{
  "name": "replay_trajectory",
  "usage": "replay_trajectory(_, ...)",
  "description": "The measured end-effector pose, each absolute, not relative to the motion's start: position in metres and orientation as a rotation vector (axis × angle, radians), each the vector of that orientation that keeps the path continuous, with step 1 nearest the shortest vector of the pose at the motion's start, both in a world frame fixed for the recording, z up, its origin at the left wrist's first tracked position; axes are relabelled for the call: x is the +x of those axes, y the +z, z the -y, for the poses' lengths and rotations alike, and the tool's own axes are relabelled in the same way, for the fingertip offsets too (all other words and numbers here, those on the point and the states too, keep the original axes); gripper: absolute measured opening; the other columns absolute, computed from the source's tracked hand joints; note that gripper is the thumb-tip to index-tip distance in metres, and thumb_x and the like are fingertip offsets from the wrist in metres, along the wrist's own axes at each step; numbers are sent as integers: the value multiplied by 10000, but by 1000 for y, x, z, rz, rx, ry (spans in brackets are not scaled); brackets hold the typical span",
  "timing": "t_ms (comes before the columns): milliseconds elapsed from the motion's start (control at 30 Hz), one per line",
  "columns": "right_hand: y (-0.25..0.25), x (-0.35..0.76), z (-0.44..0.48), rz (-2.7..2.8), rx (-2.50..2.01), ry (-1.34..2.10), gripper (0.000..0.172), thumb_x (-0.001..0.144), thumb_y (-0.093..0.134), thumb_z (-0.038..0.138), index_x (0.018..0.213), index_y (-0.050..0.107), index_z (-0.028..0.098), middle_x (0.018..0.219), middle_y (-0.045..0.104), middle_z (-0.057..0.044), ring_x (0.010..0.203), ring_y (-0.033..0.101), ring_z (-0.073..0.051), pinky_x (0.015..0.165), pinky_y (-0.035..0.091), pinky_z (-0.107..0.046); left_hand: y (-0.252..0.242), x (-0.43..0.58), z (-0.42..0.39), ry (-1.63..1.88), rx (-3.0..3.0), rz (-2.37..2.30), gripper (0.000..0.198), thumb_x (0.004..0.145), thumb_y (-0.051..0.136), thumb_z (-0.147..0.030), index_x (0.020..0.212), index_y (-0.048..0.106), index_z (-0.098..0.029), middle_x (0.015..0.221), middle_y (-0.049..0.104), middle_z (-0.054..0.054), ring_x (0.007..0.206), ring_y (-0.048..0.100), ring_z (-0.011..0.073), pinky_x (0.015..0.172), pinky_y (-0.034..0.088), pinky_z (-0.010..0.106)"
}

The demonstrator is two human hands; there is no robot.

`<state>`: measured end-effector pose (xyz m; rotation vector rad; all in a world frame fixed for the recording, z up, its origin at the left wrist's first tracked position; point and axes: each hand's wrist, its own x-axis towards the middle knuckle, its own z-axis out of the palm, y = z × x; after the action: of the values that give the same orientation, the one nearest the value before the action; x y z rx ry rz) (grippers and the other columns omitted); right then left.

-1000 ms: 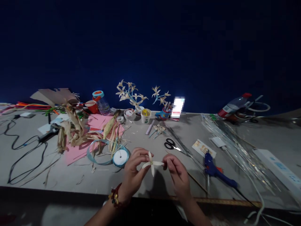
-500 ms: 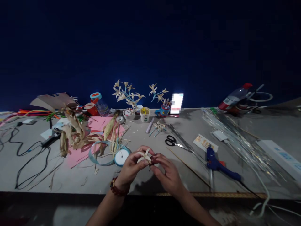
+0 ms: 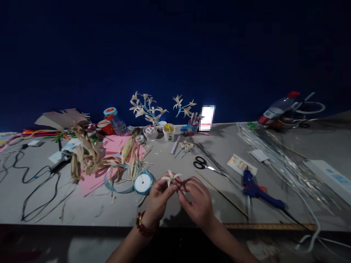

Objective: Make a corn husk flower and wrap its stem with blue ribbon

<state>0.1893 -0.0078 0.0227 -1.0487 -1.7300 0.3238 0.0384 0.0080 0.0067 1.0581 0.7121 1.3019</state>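
A pale corn-husk flower point(image 3: 171, 178) with pointed, spread petals is pinched between thumb and fingers of my left hand point(image 3: 161, 195), which wears a beaded bracelet. Fingertips of my right hand point(image 3: 196, 199) press together at the flower's base, on its right side. What lies exactly between those fingertips is hidden. Left of my hands sits a spool of light blue ribbon point(image 3: 143, 182). Ahead of them are small husk flowers on blue stems point(image 3: 185, 147) and black-handled scissors point(image 3: 201, 163).
A blue glue gun point(image 3: 253, 190) and a thin stick point(image 3: 222, 193) lie to the right. Dried corn husks point(image 3: 90, 157) rest on pink paper point(image 3: 89, 182) at left. Finished husk-flower sprays point(image 3: 148, 107), cups point(image 3: 169, 132) and a lit phone point(image 3: 206, 118) stand at the back.
The flower has turned in my hands so its petals now spread upward and outward. My left hand has shifted slightly right and down; my right fingers stay at the base.
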Motion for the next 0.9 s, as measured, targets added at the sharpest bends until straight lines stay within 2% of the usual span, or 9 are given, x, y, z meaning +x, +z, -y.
replay_trajectory(100, 19, 195, 10, 1749, -1063, 360, 56, 903, 613, 166, 908, 629, 220, 853, 690, -62, 852, 658, -222, 762, 547, -352, 5, 37, -7, 1336, 1152, -785, 97, 899, 679, -254, 929, 755, -202, 1004, 689, 76, 995, 628, 229, 920, 493, 364)
replay_trajectory(233, 12, 212, 15, 1732, -1090, 435, 162, 961, 523, 180, 1093, 607, 223, 993, 711, -81, 933, 680, -213, 830, 553, -331, 16, 25, -14, 1378, 1439, -799, 136, 927, 638, -266, 906, 752, -196, 927, 696, 91, 994, 605, 252, 914, 475, 394)
replay_trajectory(433, 2, 236, 19, 1610, -1315, 553, 185, 1004, 480, 266, 898, 623, 220, 772, 687, -19, 709, 675, -168, 670, 527, -257, 25, 16, -24, 1393, 1584, -664, 252, 956, 579, -364, 847, 727, -192, 808, 680, 97, 907, 590, 260, 914, 444, 460)
replay_trajectory(700, 8, 244, 15, 1460, -1348, 500, 218, 923, 627, 356, 756, 632, 217, 679, 666, -9, 627, 633, -170, 614, 509, -267, 20, 6, -22, 1398, 1596, -749, 240, 934, 613, -372, 858, 765, -203, 826, 715, 100, 909, 630, 264, 912, 459, 447)
replay_trajectory(800, 9, 256, 8, 1261, -1354, 545, 249, 949, 592, 405, 780, 582, 223, 641, 567, 13, 579, 539, -157, 558, 458, -272, 13, -14, -25, 1505, 1454, -924, 219, 876, 686, -389, 813, 769, -197, 833, 725, 96, 940, 650, 269, 945, 474, 445)
replay_trajectory(900, 7, 267, 3, 1096, -1224, 680, 379, 993, 499, 440, 676, 433, 245, 580, 399, 50, 504, 404, -137, 476, 366, -261, 9, -37, -31, 1689, 1163, -1063, 216, 815, 751, -399, 815, 738, -184, 824, 722, 75, 888, 669, 239, 908, 519, 421)
